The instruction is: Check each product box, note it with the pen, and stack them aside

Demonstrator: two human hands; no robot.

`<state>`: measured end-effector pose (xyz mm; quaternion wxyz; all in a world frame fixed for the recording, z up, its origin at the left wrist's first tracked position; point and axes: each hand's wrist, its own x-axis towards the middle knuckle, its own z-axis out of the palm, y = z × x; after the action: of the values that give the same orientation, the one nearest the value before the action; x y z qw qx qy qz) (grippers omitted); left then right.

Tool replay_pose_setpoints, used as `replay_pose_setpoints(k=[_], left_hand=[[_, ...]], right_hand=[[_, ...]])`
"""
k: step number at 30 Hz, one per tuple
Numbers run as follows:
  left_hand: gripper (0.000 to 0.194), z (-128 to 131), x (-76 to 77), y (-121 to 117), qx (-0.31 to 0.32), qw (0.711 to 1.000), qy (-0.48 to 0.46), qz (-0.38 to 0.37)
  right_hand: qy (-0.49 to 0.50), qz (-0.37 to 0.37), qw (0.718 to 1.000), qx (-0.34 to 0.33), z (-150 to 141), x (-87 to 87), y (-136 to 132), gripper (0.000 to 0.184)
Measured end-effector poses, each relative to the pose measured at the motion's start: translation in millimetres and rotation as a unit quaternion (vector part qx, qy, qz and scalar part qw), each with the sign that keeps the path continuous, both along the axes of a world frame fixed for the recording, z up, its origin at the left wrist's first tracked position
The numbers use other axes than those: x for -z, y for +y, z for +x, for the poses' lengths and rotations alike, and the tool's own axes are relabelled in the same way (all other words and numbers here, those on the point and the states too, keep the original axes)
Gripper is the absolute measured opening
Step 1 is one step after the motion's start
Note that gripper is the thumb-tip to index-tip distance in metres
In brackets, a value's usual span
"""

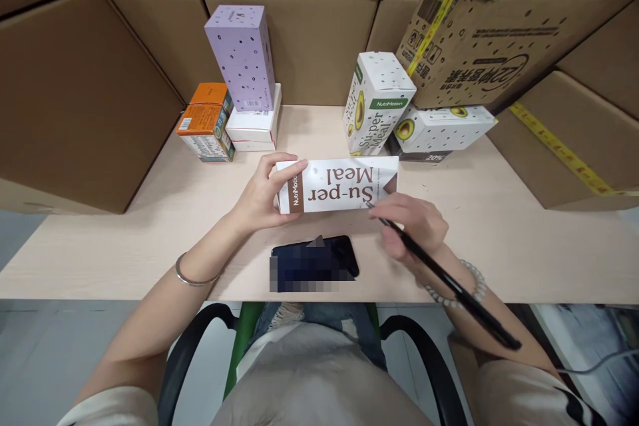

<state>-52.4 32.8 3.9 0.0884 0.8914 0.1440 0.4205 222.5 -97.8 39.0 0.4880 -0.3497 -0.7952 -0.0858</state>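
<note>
while left hand (263,196) clasps the carton (337,184), right hand (414,223) grips a pen (444,277).

**Count of Things on the Desk**

Three white "Su-per Meal" cartons: one brown-trimmed, lying flat at centre (344,185); one green avocado-print, upright right of centre (375,103); one avocado-print on its side at right (442,128). One tall lilac dotted box (243,56), upper left. Two orange cartons (206,121), stacked. Two flat white boxes (253,125), stacked. One black phone (314,261), bottom centre. One black pen (444,276). Two hands: left (262,196), right (417,223). One printed brown shipping carton (499,36), upper right.
</note>
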Motion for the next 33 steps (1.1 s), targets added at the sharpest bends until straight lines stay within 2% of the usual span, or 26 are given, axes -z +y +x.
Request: replay_pose_setpoints(k=[3, 5, 8, 12, 16, 20, 27, 30, 33], left_hand=[[0.095, -0.8, 2.0, -0.7, -0.004, 1.0, 0.012, 0.008], [0.092, 0.1, 2.7, -2.2, -0.015, 0.999, 0.026, 0.015], [0.091, 4.1, 2.7, -5.8, -0.014, 0.999, 0.03, 0.026], [0.085, 9.7, 0.8, -11.7, -0.013, 0.999, 0.026, 0.034], [0.083, 10.8, -2.3, -14.7, -0.017, 0.998, 0.042, 0.043], [0.085, 10.7, -3.0, -14.0, -0.022, 0.997, 0.038, 0.063], [0.088, 10.1, 0.2, -8.9, -0.026, 0.995, 0.026, 0.097], [0.087, 9.1, 1.1, -6.8, -0.034, 0.995, 0.025, 0.093], [0.088, 8.0, 2.3, -4.9, -0.038, 0.996, 0.02, 0.078]], right_hand=[[0.113, -0.119, 0.986, -0.031, -2.7, -0.1, 0.1, 0.019], [0.16, -0.162, 0.973, -0.036, -5.3, 0.5, 0.3, 0.015], [0.197, -0.193, 0.961, 0.002, -8.5, 1.2, 2.7, 0.017], [0.164, -0.167, 0.972, -0.011, -9.9, -2.9, 7.9, 0.015], [0.173, -0.195, 0.965, -0.014, -10.6, -7.9, 9.4, 0.016], [0.198, -0.194, 0.961, -0.007, -12.1, -4.9, 10.6, 0.016], [0.131, -0.19, 0.973, 0.0, -15.3, -1.7, 13.7, 0.017], [0.109, -0.16, 0.981, 0.0, -15.8, 0.7, 18.2, 0.018], [0.032, -0.091, 0.993, -0.061, -13.5, 6.9, 23.7, 0.022]])
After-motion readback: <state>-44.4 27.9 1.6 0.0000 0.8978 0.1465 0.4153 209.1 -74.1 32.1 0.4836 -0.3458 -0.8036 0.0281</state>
